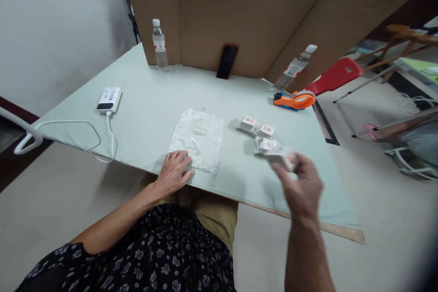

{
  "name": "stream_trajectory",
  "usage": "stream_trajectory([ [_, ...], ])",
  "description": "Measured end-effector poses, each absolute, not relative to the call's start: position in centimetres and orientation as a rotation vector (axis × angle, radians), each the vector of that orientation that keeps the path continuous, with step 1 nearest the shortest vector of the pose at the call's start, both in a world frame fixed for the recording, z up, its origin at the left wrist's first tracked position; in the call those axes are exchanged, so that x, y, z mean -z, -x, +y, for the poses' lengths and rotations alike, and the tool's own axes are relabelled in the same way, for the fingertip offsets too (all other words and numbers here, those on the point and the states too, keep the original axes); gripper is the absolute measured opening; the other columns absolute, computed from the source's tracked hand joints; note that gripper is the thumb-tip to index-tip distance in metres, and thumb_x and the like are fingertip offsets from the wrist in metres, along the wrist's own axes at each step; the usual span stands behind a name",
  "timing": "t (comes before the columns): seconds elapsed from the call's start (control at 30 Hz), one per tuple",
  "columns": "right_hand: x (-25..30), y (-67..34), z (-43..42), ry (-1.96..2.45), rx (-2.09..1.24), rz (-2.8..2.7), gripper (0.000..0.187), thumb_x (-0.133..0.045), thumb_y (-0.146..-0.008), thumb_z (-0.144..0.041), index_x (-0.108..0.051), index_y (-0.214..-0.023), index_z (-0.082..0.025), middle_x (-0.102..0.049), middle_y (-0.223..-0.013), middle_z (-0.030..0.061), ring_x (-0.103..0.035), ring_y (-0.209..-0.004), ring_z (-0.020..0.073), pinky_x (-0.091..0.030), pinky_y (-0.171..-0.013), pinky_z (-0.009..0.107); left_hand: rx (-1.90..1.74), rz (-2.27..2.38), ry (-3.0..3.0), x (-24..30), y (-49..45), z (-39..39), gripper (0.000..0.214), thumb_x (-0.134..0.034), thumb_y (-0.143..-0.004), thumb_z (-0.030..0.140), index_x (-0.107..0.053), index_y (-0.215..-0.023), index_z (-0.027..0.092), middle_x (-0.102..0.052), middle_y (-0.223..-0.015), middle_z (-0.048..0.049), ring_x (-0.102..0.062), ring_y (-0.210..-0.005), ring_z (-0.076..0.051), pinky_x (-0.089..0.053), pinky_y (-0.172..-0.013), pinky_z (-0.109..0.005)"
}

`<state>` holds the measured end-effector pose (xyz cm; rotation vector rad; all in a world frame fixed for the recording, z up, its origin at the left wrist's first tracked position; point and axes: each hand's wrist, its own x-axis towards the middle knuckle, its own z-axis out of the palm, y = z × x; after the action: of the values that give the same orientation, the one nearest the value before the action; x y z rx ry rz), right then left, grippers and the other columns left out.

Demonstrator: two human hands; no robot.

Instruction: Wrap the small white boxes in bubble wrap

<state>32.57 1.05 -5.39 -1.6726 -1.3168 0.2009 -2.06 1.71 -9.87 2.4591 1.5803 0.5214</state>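
Observation:
My left hand (174,172) lies with fingers spread on the lower left corner of a sheet of bubble wrap (201,139), which is flat on the table. In my right hand (303,187) a small white box (282,157) with red print is pinched between thumb and fingers, raised a little above the table and blurred by motion. Just beyond it sit several similar small boxes (265,130) in clear plastic wrapping. One wrapped box (266,145) is partly overlapped by the held one.
A power bank (109,99) with a white cable is at the left. Water bottles (159,48) (296,68) and a phone (227,61) stand against a cardboard screen (219,9). An orange and red tape dispenser (299,99) lies at the right edge of the table (150,96).

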Motion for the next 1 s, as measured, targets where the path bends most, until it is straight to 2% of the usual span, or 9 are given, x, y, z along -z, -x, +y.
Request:
stream_trajectory([
  [0.13,5.2,-22.4,5.4,1.409,-0.365,-1.769,0.048,-0.071,-0.080,-0.046,-0.063,-0.121,-0.022,-0.070,-0.119,0.0093,-0.064,-0.106,0.0273,-0.049,-0.094,0.046,-0.475,1.568,-2.456,9.8,2.0,1.9,0.031,-0.065,-0.085,0.025,-0.062,-0.115,0.020,-0.058,-0.133,-0.0114,-0.050,-0.123,-0.031,-0.042,-0.102,-0.048],
  [0.27,8.1,-17.5,10.2,1.350,-0.413,-2.034,0.045,-0.068,-0.082,-0.034,-0.061,-0.124,-0.020,-0.069,-0.124,0.0118,-0.062,-0.112,0.0301,-0.046,-0.096,0.048,-0.507,1.535,-2.423,10.0,2.4,2.6,0.034,-0.066,-0.084,0.023,-0.059,-0.117,0.019,-0.060,-0.130,-0.0107,-0.051,-0.120,-0.029,-0.042,-0.101,-0.046],
  [0.4,11.1,-17.2,12.0,1.406,-0.481,-2.209,0.052,-0.067,-0.081,-0.032,-0.058,-0.130,-0.021,-0.067,-0.127,0.0127,-0.062,-0.111,0.0325,-0.044,-0.095,0.051,-0.541,1.486,-2.402,9.9,3.0,3.4,0.035,-0.063,-0.084,0.016,-0.057,-0.118,0.018,-0.064,-0.124,-0.0097,-0.053,-0.115,-0.027,-0.045,-0.097,-0.044],
  [0.5,11.8,-17.9,11.9,1.417,-0.510,-2.200,0.058,-0.067,-0.081,-0.032,-0.053,-0.137,-0.021,-0.064,-0.133,0.0130,-0.060,-0.115,0.0319,-0.044,-0.096,0.050,-0.462,1.414,-2.445,9.6,3.3,4.1,0.025,-0.061,-0.083,0.012,-0.060,-0.107,0.020,-0.065,-0.120,-0.0089,-0.054,-0.111,-0.028,-0.046,-0.091,-0.043],
  [0.67,11.4,-18.3,12.3,1.452,-0.590,-2.188,0.049,-0.069,-0.079,-0.034,-0.059,-0.126,-0.023,-0.069,-0.123,0.0104,-0.063,-0.110,0.0303,-0.046,-0.093,0.049,-0.413,1.373,-2.512,9.7,3.3,4.7,0.013,-0.059,-0.083,0.010,-0.062,-0.091,0.019,-0.065,-0.117,-0.0107,-0.055,-0.107,-0.029,-0.047,-0.086,-0.045],
  [0.87,11.2,-18.3,12.8,1.418,-0.611,-2.210,0.048,-0.072,-0.079,-0.036,-0.061,-0.124,-0.025,-0.070,-0.120,0.0090,-0.062,-0.110,0.0309,-0.046,-0.093,0.050,-0.709,1.337,-2.481,10.1,3.7,4.9,0.011,-0.056,-0.084,0.010,-0.062,-0.089,0.018,-0.067,-0.114,-0.0094,-0.056,-0.105,-0.026,-0.047,-0.088,-0.042],
  [1.0,11.1,-18.4,12.7,1.386,-0.633,-2.248,0.051,-0.073,-0.080,-0.037,-0.059,-0.128,-0.025,-0.068,-0.125,0.0095,-0.061,-0.113,0.0317,-0.045,-0.094,0.051,-0.860,1.355,-2.387,9.2,3.6,5.1,0.013,-0.053,-0.085,0.010,-0.062,-0.089,0.019,-0.071,-0.099,-0.0060,-0.060,-0.098,-0.023,-0.046,-0.090,-0.042],
])
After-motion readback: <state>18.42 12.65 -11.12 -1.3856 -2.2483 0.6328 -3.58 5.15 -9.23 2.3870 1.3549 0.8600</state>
